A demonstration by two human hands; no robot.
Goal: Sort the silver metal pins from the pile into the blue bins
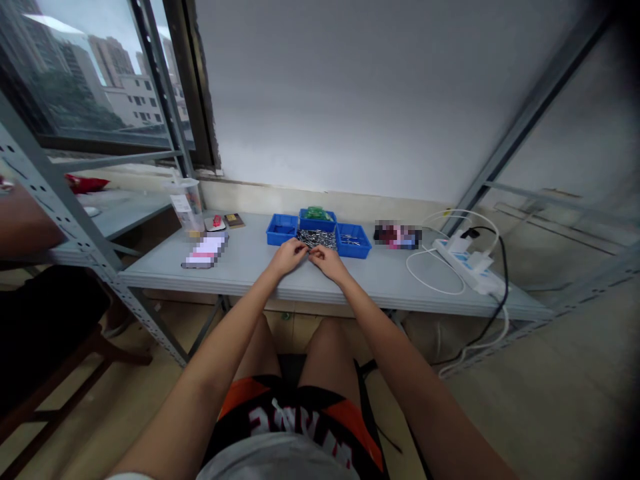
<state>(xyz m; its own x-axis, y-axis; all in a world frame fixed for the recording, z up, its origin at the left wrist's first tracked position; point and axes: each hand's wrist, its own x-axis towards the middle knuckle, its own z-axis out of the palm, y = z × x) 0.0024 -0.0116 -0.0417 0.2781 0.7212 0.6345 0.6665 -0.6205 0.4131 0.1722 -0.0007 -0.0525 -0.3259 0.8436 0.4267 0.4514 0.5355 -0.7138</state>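
My left hand [290, 257] is at the near left side of a heap of small shiny metal pieces [317, 238], its fingertips pinched together. Close beside it, my right hand [327, 262] is also pinched, fingertips almost meeting the left ones. Whatever is between the fingers is too small to make out. Around the heap stand three blue plastic bins. The left bin [271, 235] shows dark contents I cannot identify. Green pieces [318, 213] fill the back bin [331, 225]. A few thin metal pieces lie in the right bin [358, 251].
On the grey table [395, 280], a phone [206, 251] and lidded plastic cup [187, 205] stand left. To the right are a blurred-out item [398, 235], a white cable and a power strip [469, 265] with plugs. Metal posts flank the table; another person's arm [25, 217] shows far left.
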